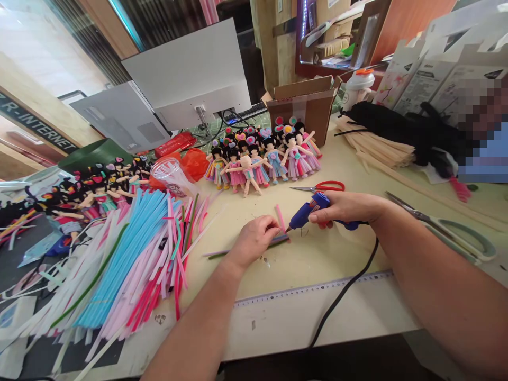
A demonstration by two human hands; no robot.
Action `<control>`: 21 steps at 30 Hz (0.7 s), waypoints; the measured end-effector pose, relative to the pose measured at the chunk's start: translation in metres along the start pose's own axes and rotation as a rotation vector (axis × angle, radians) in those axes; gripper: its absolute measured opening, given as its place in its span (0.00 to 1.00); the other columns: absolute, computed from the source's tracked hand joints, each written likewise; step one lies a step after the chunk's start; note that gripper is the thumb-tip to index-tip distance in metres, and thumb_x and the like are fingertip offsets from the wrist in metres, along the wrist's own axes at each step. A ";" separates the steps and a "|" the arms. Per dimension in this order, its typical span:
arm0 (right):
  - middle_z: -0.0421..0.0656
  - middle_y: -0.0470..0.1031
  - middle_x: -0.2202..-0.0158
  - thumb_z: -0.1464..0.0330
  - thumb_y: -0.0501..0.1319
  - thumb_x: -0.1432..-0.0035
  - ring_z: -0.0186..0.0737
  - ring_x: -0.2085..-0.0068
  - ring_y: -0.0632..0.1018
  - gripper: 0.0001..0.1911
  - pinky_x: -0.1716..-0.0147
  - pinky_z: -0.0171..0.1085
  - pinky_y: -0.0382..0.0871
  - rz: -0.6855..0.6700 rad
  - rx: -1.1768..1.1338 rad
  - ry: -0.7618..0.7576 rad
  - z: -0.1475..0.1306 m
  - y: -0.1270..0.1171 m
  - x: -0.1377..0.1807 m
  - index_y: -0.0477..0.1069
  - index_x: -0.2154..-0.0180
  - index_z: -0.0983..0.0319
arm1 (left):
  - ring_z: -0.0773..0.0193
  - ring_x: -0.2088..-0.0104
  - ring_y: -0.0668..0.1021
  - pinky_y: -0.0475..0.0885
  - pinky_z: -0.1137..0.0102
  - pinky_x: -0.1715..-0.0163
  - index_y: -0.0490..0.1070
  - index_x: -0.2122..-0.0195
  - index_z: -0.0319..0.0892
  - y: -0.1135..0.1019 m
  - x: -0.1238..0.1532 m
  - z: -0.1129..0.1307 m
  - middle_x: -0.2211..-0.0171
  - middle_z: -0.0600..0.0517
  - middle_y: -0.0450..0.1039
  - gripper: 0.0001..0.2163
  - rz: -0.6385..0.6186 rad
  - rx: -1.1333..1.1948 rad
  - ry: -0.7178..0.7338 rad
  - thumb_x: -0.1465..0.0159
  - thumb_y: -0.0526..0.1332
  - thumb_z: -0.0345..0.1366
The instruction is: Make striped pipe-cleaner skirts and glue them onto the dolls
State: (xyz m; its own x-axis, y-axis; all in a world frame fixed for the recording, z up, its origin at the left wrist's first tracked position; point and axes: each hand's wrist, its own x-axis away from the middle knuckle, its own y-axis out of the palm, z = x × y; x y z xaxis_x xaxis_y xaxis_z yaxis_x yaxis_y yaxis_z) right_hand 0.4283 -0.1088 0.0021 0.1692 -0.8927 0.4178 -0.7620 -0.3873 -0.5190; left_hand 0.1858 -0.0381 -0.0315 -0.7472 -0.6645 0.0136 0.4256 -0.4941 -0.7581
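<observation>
My right hand (346, 207) is closed round a blue hot glue gun (308, 210), its nozzle pointing left and down at the table. My left hand (255, 238) is closed, pinching a small bundle of coloured pipe cleaners (278, 241) flat on the table, with a short pink piece (280, 217) sticking up beside the fingers. The gun's tip sits right at the end of that bundle. A black cord (341, 293) runs from the gun toward the table's front edge.
A big pile of blue, pink and white pipe cleaners (130, 254) lies left. Finished small dolls (262, 159) stand behind, more dolls (99, 190) far left. Red-handled scissors (323, 187), large scissors (444, 230), a ruler (309, 288), a cardboard box (305, 106), wooden sticks (377, 145), black yarn (413, 129).
</observation>
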 end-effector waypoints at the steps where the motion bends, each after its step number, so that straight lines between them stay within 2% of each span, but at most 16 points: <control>1: 0.42 0.74 0.74 0.44 0.63 0.52 0.37 0.72 0.73 0.25 0.81 0.31 0.62 0.004 -0.003 -0.009 0.001 0.000 0.000 0.72 0.70 0.60 | 0.61 0.65 0.75 0.67 0.68 0.63 0.71 0.72 0.43 0.000 0.000 0.000 0.69 0.53 0.76 0.08 0.002 -0.001 0.001 0.36 0.57 0.37; 8: 0.43 0.75 0.74 0.45 0.63 0.51 0.37 0.73 0.73 0.24 0.78 0.33 0.64 0.011 0.001 -0.029 0.002 0.000 -0.002 0.73 0.69 0.60 | 0.61 0.64 0.77 0.69 0.69 0.63 0.74 0.68 0.43 0.000 0.001 0.001 0.68 0.53 0.78 0.05 0.017 0.062 -0.044 0.38 0.58 0.35; 13: 0.43 0.75 0.74 0.44 0.63 0.52 0.38 0.72 0.74 0.25 0.77 0.33 0.65 0.027 -0.006 -0.039 0.000 0.001 0.000 0.72 0.69 0.60 | 0.64 0.68 0.75 0.68 0.70 0.65 0.71 0.67 0.43 -0.002 0.001 -0.003 0.69 0.55 0.75 0.04 0.044 0.098 -0.042 0.39 0.58 0.34; 17: 0.42 0.75 0.74 0.45 0.63 0.51 0.38 0.72 0.74 0.24 0.75 0.34 0.66 0.026 0.000 -0.059 -0.002 0.001 0.001 0.71 0.70 0.60 | 0.64 0.68 0.75 0.69 0.70 0.64 0.71 0.68 0.43 -0.002 0.000 -0.005 0.69 0.54 0.76 0.06 0.036 0.080 -0.043 0.41 0.55 0.30; 21: 0.42 0.75 0.75 0.45 0.63 0.51 0.38 0.73 0.74 0.24 0.78 0.33 0.63 0.033 0.013 -0.046 -0.003 0.001 0.002 0.71 0.71 0.59 | 0.64 0.65 0.77 0.71 0.69 0.62 0.73 0.67 0.42 -0.002 0.000 -0.006 0.66 0.53 0.78 0.09 0.021 0.092 -0.039 0.43 0.54 0.27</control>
State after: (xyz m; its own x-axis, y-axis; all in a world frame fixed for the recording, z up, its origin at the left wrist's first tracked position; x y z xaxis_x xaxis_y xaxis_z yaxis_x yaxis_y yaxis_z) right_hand 0.4253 -0.1100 0.0046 0.1727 -0.9145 0.3658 -0.7595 -0.3602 -0.5417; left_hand 0.1825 -0.0339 -0.0340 -0.7180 -0.6956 0.0249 0.4871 -0.5278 -0.6958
